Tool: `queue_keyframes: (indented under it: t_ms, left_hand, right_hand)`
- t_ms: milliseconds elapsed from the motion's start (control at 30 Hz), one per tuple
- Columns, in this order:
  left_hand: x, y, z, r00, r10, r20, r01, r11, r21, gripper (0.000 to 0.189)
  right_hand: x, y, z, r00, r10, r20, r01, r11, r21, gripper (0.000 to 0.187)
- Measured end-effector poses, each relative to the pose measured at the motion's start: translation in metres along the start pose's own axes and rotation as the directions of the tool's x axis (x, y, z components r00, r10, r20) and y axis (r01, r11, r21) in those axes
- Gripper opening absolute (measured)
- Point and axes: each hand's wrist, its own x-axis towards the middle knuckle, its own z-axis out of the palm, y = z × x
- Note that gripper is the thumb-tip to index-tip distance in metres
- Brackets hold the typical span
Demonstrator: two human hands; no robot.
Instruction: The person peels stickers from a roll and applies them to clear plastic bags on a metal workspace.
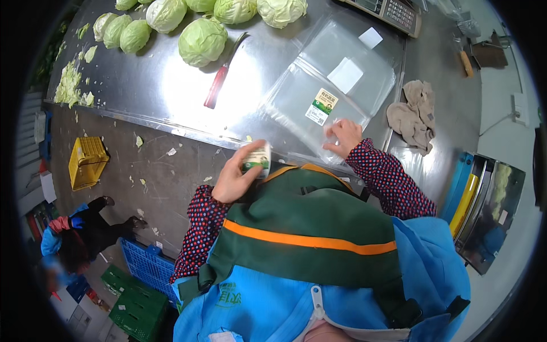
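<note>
My left hand (237, 173), just past the front edge of the steel table, holds a stack or roll of printed labels (257, 160) between fingers and thumb. Clear plastic bags (295, 96) lie in a pile on the table, and one printed label (322, 107) lies on the top bag. At the pile's near corner, the fingers of my right hand (345, 139) are bent at the clear film; whether they pinch it is hard to tell. Two blank white papers (345, 76) rest farther up the bags. A knife with a red handle (216, 86) lies to the left, beside a green cabbage (202, 42).
More cabbages (166, 15) line the far side, with leaf scraps (68, 83) at left. A scale (395, 15), a beige cloth (413, 115) and a wrapping machine (483, 209) are on the right. Crates (147, 269) and a co-worker (81, 235) are at lower left.
</note>
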Motion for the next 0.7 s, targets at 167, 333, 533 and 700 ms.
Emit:
queue_keyframes:
  t_ms: [167,333,533,700]
  left_hand:
    - [0.018,0.014,0.015,0.995,-0.096,-0.009,0.095,0.994,-0.049,0.024]
    - [0.028,0.025,0.032,0.988,-0.074,-0.135,0.106,0.964,0.244,0.021]
    - [0.014,0.025,0.016,0.958,-0.284,-0.047,0.284,0.901,0.329,0.036]
    - [0.012,0.015,0.009,0.992,-0.125,-0.009,0.125,0.98,0.157,0.049]
  right_hand:
    - [0.052,0.076,-0.068,0.951,0.003,0.31,-0.252,0.592,0.765,0.026]
    - [0.042,-0.001,-0.058,0.874,0.173,-0.454,0.182,0.75,0.636,0.032]
    - [0.043,-0.043,-0.042,0.94,0.332,-0.08,-0.078,0.435,0.897,0.022]
    - [0.05,-0.009,0.008,0.749,0.256,-0.61,-0.231,0.965,0.122,0.05]
